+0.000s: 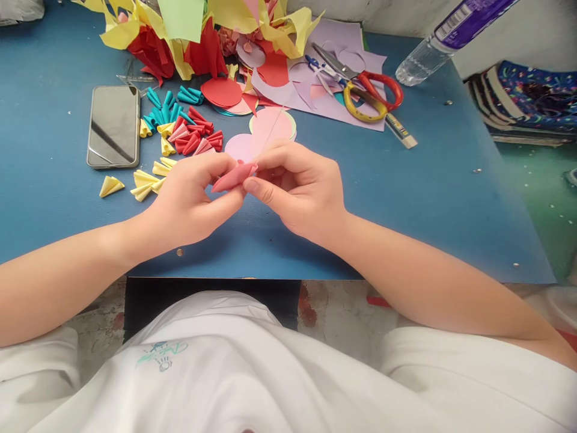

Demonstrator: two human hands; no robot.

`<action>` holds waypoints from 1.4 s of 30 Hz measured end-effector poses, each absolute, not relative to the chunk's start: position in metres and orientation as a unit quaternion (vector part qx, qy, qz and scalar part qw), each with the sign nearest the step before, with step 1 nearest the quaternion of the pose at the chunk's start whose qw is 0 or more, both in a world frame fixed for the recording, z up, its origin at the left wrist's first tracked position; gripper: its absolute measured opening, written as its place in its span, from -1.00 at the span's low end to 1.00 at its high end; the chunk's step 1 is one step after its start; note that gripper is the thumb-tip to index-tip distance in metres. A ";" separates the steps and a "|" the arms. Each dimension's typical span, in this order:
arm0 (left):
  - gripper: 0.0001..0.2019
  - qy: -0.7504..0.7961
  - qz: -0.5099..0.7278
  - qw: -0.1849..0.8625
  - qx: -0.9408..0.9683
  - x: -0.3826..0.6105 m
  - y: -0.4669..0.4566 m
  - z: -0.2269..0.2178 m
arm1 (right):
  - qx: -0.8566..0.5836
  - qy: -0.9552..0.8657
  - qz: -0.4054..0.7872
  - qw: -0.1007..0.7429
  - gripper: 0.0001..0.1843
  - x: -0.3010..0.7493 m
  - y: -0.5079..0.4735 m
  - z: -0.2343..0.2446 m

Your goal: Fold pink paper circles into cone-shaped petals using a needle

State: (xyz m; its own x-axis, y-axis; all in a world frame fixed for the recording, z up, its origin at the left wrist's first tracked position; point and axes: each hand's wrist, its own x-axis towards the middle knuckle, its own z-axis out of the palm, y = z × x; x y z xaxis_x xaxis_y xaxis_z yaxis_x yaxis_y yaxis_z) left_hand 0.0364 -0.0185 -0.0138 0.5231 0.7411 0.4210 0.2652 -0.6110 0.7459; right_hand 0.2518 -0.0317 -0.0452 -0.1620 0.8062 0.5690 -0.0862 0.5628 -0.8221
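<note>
Between my two hands is a folded pink paper piece (233, 178), above the blue table near its front edge. My left hand (193, 192) pinches its left side between thumb and fingers. At its right end, the thumb and fingertips of my right hand (300, 186) close on the paper; the curled fingers behind are partly hidden. Just beyond my hands lie paper circles, one pinkish (273, 123) and one lilac (238, 146). To the left of these are small rolled paper cones: red ones (193, 129), teal ones (164, 108) and yellow ones (144, 182).
A phone (114, 126) lies left of the cones. Scissors with red and yellow handles (372, 96) rest on cut lilac paper (324, 114), beside a small eraser-like stick (402, 132). A bottle (428, 57) stands at the back right. Crumpled yellow and red paper (153, 54) fills the back.
</note>
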 end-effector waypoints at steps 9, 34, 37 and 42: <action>-0.61 0.333 0.358 0.316 0.813 0.036 -0.018 -0.014 | -0.293 -0.646 0.392 0.586 -0.86 0.249 -0.038 -0.046; -0.67 0.322 0.389 0.353 0.788 0.030 -0.012 -0.024 | -0.380 -0.659 0.367 0.536 -0.90 0.251 -0.036 -0.038; -0.51 0.293 0.412 0.405 0.762 0.025 -0.009 -0.021 | -0.377 -0.683 0.354 0.515 -0.90 0.254 -0.035 -0.036; -0.78 0.307 0.427 0.432 0.733 0.028 -0.007 -0.013 | -0.368 -0.716 0.361 0.470 -0.83 0.259 -0.034 -0.037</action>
